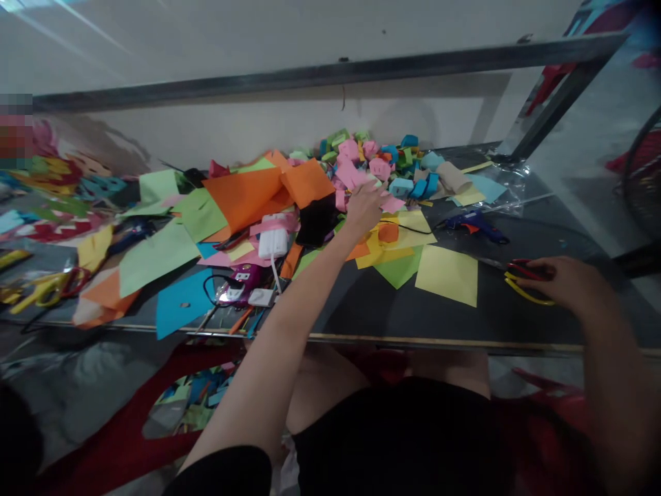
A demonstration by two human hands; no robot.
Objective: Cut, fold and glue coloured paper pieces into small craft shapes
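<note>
My left hand reaches to a heap of small folded paper pieces in pink, blue and green at the back of the table. Its fingers are bent together at the heap's near side, close to a pale scrap; what they pinch is unclear. At the right, my right hand is closed on scissors with red and yellow handles, their blades pointing left. Between the hands lie a pale yellow paper square, a green sheet and a blue glue gun.
Orange paper sheets, green sheets and a blue sheet cover the left side. A purple power strip and a white charger with cables sit mid-left. A metal frame bar crosses behind the table.
</note>
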